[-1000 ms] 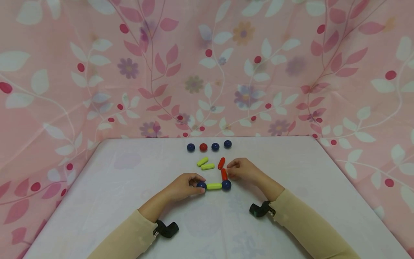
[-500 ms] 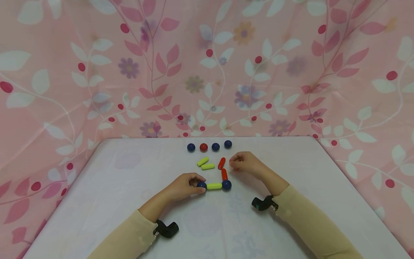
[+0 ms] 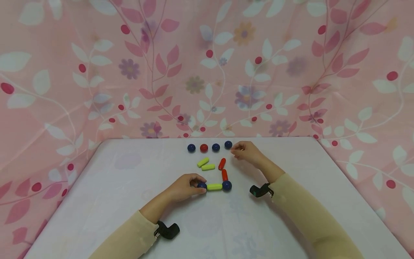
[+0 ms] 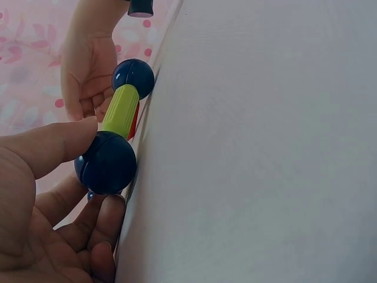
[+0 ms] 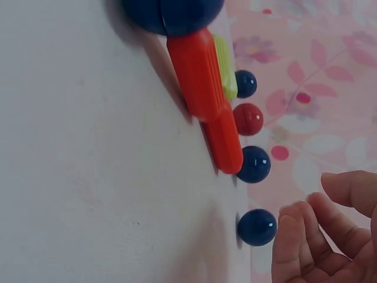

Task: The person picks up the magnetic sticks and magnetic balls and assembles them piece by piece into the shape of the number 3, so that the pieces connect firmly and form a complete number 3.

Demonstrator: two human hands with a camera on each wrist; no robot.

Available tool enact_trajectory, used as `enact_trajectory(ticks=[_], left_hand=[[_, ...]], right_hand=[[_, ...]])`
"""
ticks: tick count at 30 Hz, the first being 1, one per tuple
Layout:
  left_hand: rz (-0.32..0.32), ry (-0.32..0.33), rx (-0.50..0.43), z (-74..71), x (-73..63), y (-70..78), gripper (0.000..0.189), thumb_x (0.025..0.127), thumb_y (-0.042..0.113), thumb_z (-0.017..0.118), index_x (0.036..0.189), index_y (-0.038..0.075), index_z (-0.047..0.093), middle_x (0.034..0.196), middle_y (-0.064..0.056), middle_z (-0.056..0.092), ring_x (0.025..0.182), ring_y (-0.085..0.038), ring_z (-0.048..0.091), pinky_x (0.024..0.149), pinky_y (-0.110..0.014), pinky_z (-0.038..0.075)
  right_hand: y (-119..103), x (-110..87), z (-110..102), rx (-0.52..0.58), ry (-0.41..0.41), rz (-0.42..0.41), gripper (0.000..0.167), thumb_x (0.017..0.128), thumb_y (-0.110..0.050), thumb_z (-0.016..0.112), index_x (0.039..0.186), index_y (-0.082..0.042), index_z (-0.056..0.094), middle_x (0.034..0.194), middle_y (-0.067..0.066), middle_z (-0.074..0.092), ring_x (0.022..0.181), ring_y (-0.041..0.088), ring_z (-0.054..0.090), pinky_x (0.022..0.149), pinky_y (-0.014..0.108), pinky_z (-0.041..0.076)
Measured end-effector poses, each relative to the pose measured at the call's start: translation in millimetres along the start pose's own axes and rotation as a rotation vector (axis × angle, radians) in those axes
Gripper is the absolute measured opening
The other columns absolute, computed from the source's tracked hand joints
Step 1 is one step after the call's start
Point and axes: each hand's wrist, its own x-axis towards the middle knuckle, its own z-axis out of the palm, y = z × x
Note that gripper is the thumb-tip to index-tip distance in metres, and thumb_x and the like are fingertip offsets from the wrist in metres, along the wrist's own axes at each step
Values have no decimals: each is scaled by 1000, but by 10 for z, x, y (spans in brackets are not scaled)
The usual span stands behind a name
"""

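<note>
My left hand [image 3: 182, 187] grips a dark blue ball [image 4: 106, 163] between thumb and fingers. From that ball a yellow-green ribbed rod [image 3: 214, 187] runs across to a second blue ball [image 3: 227, 185]. A red rod [image 5: 195, 76] sticks out from the second ball, pointing away toward the back. Beyond its far end lies a loose red rod [image 3: 221, 164]. My right hand [image 3: 248, 153] is beside the rightmost blue ball [image 5: 257, 227] of the back row, fingers loosely bent with nothing between them. A gap shows between thumb and fingertips in the right wrist view.
Left of that ball, the back row holds another blue ball [image 3: 216, 148], a red ball [image 3: 204, 148] and a blue ball [image 3: 191, 148]. Two loose yellow-green rods [image 3: 208, 167] lie in front of them. A pink floral cloth [image 3: 207, 72] hangs behind the white table [image 3: 123, 187].
My right hand has moved away from the red rods, back toward the rightmost blue ball in the row. The left hand stays on its ball.
</note>
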Motion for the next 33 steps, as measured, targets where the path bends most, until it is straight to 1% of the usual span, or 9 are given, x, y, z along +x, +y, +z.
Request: enact_trajectory(ticks=[4,8,12,16,21,24,28,33], left_hand=[[0,-2,-2,-6,-13,-1,33,89,27,77,118,13,71,96,2,63,89,-18,53,74,-28,45],[-8,-5,-5,-10,-20,4,32,90,28,77,118,14,71,95,1,62,89,-18,52,76,-30,45],[-12,-8,-4,-13,-15,1,32,90,29,77,118,15,71,94,2,61,90,-18,52,76,-31,45],[-3,-9,3,-16,-13,-5,32,90,29,76,119,15,71,96,2,62,90,-18,52,77,-32,45],[4,-5,10,-15,-13,-12,31,91,29,76,118,16,71,97,3,62,91,-18,52,78,-32,45],[1,-5,11,-15,-17,-15,31,91,29,76,118,16,71,97,3,62,91,-18,52,78,-32,45],[-6,-5,5,-18,-24,-8,31,90,29,76,118,16,71,97,3,62,91,-18,53,77,-33,45],[1,-2,10,-10,-14,-13,31,90,29,77,118,16,71,98,4,62,91,-17,52,78,-33,45]], right_hand=[[48,133,-20,-5,49,-27,24,99,-15,64,116,2,64,111,18,65,100,33,63,84,32,55],[54,229,-21,-20,91,-57,24,99,-15,64,116,1,64,112,15,65,103,33,62,86,35,55],[39,288,-13,-19,122,-58,24,99,-16,64,117,0,64,115,16,64,104,31,61,87,36,54],[46,342,7,-50,148,-68,24,99,-17,65,117,0,64,117,16,64,105,29,60,87,36,53],[81,420,31,-49,173,-73,28,98,-15,65,120,2,63,120,18,63,111,32,59,90,40,51],[121,477,43,-38,170,-60,33,98,-16,66,124,4,61,125,19,61,115,34,57,92,42,51],[173,548,55,-1,142,-25,39,97,-17,68,129,3,59,133,19,56,121,34,55,94,42,51],[213,593,65,10,122,15,41,96,-18,69,132,-1,58,137,19,53,124,35,53,100,45,47]])
